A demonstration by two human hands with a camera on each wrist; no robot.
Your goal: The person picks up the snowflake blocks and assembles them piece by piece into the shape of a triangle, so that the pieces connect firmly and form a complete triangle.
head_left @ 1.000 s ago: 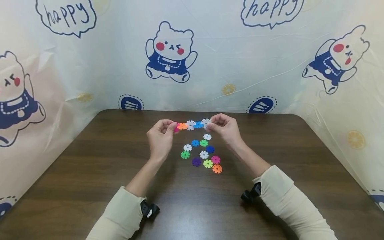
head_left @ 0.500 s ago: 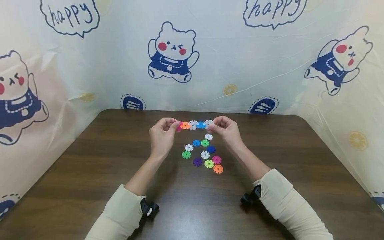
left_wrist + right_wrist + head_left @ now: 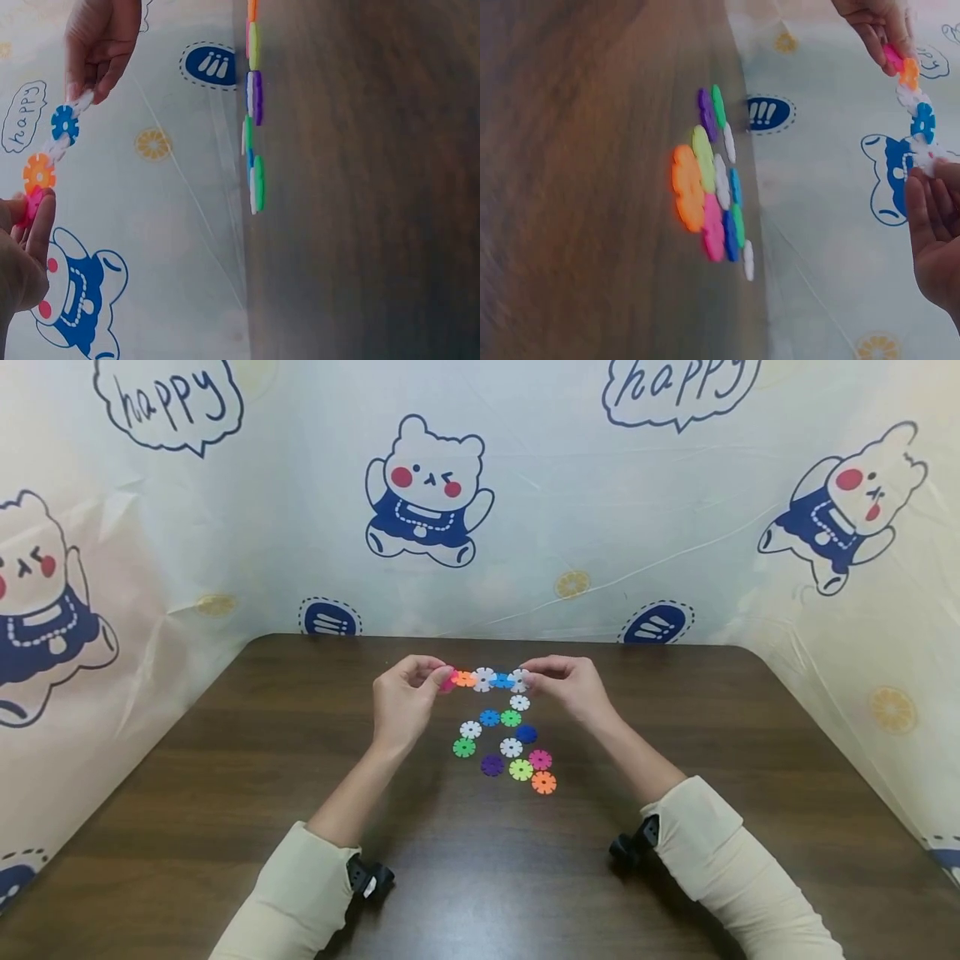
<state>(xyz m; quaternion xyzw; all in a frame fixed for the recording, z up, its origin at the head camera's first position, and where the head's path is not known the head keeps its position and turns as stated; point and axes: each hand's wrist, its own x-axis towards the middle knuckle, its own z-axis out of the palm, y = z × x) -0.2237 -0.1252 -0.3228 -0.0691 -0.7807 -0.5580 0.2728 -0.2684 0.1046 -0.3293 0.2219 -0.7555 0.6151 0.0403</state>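
Note:
A short chain of interlocking snowflake discs, pink, orange, white, blue and white, is held up between both hands in the head view. My left hand (image 3: 405, 702) pinches the pink disc (image 3: 447, 680) at one end between thumb and fingers. At the other end, my right hand (image 3: 573, 689) pinches a white disc (image 3: 518, 680). Between them sit the orange disc (image 3: 39, 174), another white disc (image 3: 483, 679) and the blue disc (image 3: 923, 123), each slotted into its neighbours. Both wrist views show the chain raised well above the tabletop.
Several loose discs lie flat on the brown table (image 3: 225, 793) below the chain, among them a purple disc (image 3: 492, 766), a green disc (image 3: 464, 747), an orange disc (image 3: 544, 782) and a pink disc (image 3: 541, 760). A printed curtain (image 3: 540, 510) hangs behind the table.
The chain has dropped slightly, and my right hand has shifted a little down and right while its fingers stretch flatter at the white disc. My left hand keeps its pinch; the loose discs stay put.

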